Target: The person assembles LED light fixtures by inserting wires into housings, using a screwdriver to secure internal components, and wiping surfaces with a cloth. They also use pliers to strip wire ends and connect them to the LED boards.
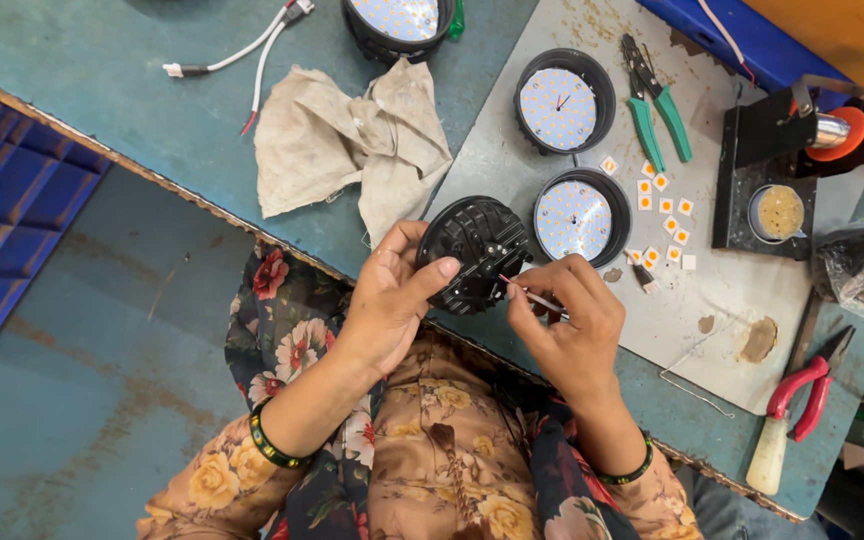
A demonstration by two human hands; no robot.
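Note:
My left hand (392, 295) grips a round black ribbed lamp housing (474, 250), back side up, at the near edge of the grey work board (512, 150). My right hand (567, 320) pinches thin red and white wires (527, 293) that run to the housing's rim. Two more black housings with white LED discs facing up lie just beyond: one (580, 217) right next to the held housing, another (562, 100) farther back.
A crumpled beige cloth (342, 140) lies to the left. Green-handled pliers (657, 110), small orange-and-white square chips (664, 205), a soldering stand (772, 180), red-handled cutters (807, 385), a white wire lead (242, 50) and another lamp (397, 20) surround the board.

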